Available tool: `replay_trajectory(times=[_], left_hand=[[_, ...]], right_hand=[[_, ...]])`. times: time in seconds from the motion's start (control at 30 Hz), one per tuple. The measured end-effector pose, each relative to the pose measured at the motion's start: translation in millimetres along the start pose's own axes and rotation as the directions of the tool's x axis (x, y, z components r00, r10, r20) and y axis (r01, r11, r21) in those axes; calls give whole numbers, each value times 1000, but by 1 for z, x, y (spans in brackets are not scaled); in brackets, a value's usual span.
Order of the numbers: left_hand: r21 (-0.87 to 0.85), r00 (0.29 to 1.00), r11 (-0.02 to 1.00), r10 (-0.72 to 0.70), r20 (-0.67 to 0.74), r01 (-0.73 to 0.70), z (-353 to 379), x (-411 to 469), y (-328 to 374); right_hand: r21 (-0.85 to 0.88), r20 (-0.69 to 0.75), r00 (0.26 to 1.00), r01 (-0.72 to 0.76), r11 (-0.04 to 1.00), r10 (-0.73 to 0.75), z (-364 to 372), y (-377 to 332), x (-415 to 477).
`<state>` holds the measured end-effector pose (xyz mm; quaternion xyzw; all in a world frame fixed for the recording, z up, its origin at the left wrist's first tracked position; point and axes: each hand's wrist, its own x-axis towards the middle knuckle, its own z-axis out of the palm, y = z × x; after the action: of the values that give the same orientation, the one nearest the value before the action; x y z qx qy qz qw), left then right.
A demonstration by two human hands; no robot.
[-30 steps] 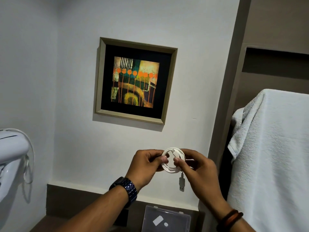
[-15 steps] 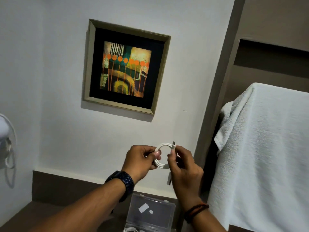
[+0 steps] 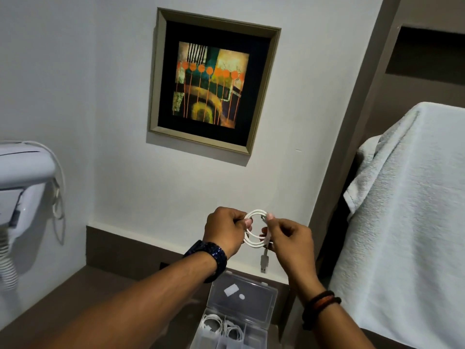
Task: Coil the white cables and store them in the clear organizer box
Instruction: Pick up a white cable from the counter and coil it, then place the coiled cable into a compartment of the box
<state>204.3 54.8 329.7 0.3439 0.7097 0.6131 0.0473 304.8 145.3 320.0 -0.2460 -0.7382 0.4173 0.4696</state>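
A white cable point(image 3: 255, 231) is wound into a small ring held in the air in front of the wall. My left hand point(image 3: 225, 230) pinches the ring's left side. My right hand point(image 3: 289, 239) pinches its right side, and a USB plug point(image 3: 263, 262) dangles below it. Under my hands the clear organizer box point(image 3: 266, 333) stands open on the brown counter, its lid point(image 3: 247, 298) tilted back against the wall. Two coiled white cables point(image 3: 222, 328) lie in its compartments.
A framed picture point(image 3: 214, 84) hangs on the white wall. A white wall-mounted hair dryer point(image 3: 22, 182) with a cord sits at the left. A white towel point(image 3: 407, 217) hangs at the right beside a dark recess. The brown counter point(image 3: 83, 293) runs below.
The view has dropped, so more of the open box and its cables shows. My right hand has shifted its grip on the ring, and the plug end that stuck up now hangs down.
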Motion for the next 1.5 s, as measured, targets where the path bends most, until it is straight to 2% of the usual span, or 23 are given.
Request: replay_trajectory(times=[0.13, 0.23, 0.33, 0.43, 0.6, 0.67, 0.73, 0.8, 0.93, 1.03, 1.1, 1.2, 1.3, 1.4, 1.5], left_hand=[[49, 999, 999, -18, 32, 16, -2, 3, -23], [90, 995, 996, -32, 95, 23, 1, 6, -49], [125, 988, 992, -46, 147, 27, 7, 10, -81], [102, 970, 993, -87, 227, 66, 13, 17, -118], [32, 947, 980, -199, 252, 197, 33, 27, -193], [20, 922, 969, -243, 303, 248, 42, 30, -229], [49, 893, 958, -283, 349, 284, 50, 31, -267], [154, 869, 942, -334, 364, 298, 54, 27, -301], [315, 836, 881, -449, 317, 353, 65, 9, -357], [442, 836, 846, -455, 307, 298, 68, -7, -377], [461, 857, 847, -426, 289, 265, 68, -16, -382], [513, 895, 841, -352, 274, 174, 69, -23, -380], [581, 917, 809, -294, 271, 88, 70, -28, -380], [567, 923, 811, -316, 218, 144, 68, -32, -383], [532, 917, 835, -313, 247, 141, 67, -34, -388]], right_hand=[[-39, 269, 962, -40, 998, 49, -3, 9, 4], [-53, 488, 856, -166, 985, 171, -3, 25, 14], [0, 600, 739, -384, 923, 307, 7, 52, 19], [2, 587, 704, -496, 868, 401, 25, 87, 16], [40, 418, 766, -552, 833, 487, 70, 159, 1], [39, 369, 765, -580, 813, 528, 89, 191, -7], [19, 322, 748, -619, 785, 581, 107, 224, -19], [-21, 295, 742, -624, 781, 601, 123, 255, -35], [-132, 270, 768, -568, 812, 581, 145, 304, -63], [-254, 265, 795, -488, 835, 545, 151, 317, -76], [-398, 274, 820, -380, 835, 503, 152, 320, -82], [-580, 305, 842, -206, 788, 445, 148, 324, -85], [-691, 368, 829, -60, 720, 422, 142, 324, -87], [-743, 360, 853, 17, 669, 377, 141, 320, -92], [-735, 389, 870, 93, 672, 304, 141, 314, -96]])
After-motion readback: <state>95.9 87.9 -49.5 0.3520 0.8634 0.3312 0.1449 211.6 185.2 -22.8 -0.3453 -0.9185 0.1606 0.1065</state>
